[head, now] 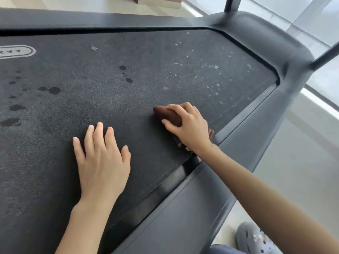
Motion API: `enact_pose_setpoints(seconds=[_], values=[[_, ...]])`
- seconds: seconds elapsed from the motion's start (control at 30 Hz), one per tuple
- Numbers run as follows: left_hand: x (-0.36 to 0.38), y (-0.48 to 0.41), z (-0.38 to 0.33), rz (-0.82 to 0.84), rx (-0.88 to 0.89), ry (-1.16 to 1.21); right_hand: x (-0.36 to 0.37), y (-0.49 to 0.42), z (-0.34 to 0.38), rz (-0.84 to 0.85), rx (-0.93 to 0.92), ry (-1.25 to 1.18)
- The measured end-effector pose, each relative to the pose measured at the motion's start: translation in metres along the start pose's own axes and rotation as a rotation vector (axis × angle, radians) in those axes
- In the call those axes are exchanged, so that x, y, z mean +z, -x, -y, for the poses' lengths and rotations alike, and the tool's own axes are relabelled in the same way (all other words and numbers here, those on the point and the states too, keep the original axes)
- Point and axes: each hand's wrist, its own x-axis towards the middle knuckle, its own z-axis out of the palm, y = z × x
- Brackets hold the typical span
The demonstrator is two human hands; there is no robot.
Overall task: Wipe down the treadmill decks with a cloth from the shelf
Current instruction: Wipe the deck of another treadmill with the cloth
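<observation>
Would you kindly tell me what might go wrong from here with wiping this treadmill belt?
The cloth is bunched small under the right hand, so strokes may miss the white specks and the dark spots. The left hand rests flat on the belt; if the belt rolls, the person might slip.

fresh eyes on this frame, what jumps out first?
The right hand grips a bunched brown cloth pressed on the dark treadmill belt near its right side rail, while the left hand lies flat on the belt beside it. Pale specks dot the belt's far right corner, and dark wet-looking spots sit at left.
</observation>
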Motion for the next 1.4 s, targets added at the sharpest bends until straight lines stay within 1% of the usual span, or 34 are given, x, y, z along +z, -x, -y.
enact_pose_setpoints(seconds=[0.1, 0.2, 0.33, 0.43, 0.5, 0.57, 0.63, 0.73, 0.8, 0.9, 0.93, 1.0, 1.07, 1.13, 1.2, 1.3, 1.4], values=[[0.005, 0.001, -0.003, -0.025, 0.001, -0.024, -0.011, -0.018, -0.059, -0.025, 0.083, 0.012], [0.013, 0.0, -0.013, -0.027, 0.037, -0.106, -0.019, -0.038, -0.118, -0.047, 0.15, 0.005], [0.029, -0.008, -0.048, 0.011, 0.139, -0.199, -0.025, -0.068, -0.179, -0.041, 0.158, -0.012], [0.044, -0.025, -0.088, 0.026, 0.196, -0.222, -0.027, -0.084, -0.208, -0.032, 0.126, -0.036], [0.054, -0.034, -0.113, 0.053, 0.214, -0.243, -0.027, -0.087, -0.216, -0.018, 0.091, -0.039], [0.06, -0.039, -0.129, 0.094, 0.178, -0.242, -0.024, -0.085, -0.214, -0.035, 0.053, -0.019], [0.059, -0.039, -0.134, 0.115, 0.138, -0.251, -0.022, -0.081, -0.209, -0.071, 0.017, 0.021], [0.057, -0.039, -0.131, 0.127, 0.147, -0.272, -0.026, -0.076, -0.2, -0.093, -0.012, 0.024], [0.058, -0.04, -0.137, 0.118, 0.105, -0.272, -0.028, -0.067, -0.19, -0.072, -0.083, -0.002], [0.062, -0.042, -0.159, 0.061, -0.004, -0.225, -0.028, -0.048, -0.17, -0.058, -0.225, 0.005], [0.062, -0.045, -0.166, 0.048, -0.036, -0.217, -0.029, -0.047, -0.167, -0.05, -0.257, 0.009], [0.065, -0.05, -0.175, 0.047, -0.073, -0.226, -0.03, -0.05, -0.168, 0.043, -0.277, -0.011], [0.069, -0.057, -0.18, 0.054, -0.039, -0.242, -0.031, -0.057, -0.179, 0.124, -0.299, -0.036], [0.076, -0.066, -0.186, 0.054, 0.019, -0.249, -0.031, -0.065, -0.193, 0.122, -0.325, -0.022], [0.08, -0.073, -0.193, 0.055, 0.014, -0.223, -0.035, -0.078, -0.215, 0.106, -0.249, 0.002], [0.088, -0.075, -0.198, 0.01, -0.016, -0.184, -0.045, -0.109, -0.265, 0.124, -0.036, 0.042], [0.094, -0.075, -0.193, -0.043, 0.002, -0.151, -0.056, -0.134, -0.313, 0.116, 0.16, 0.074]])
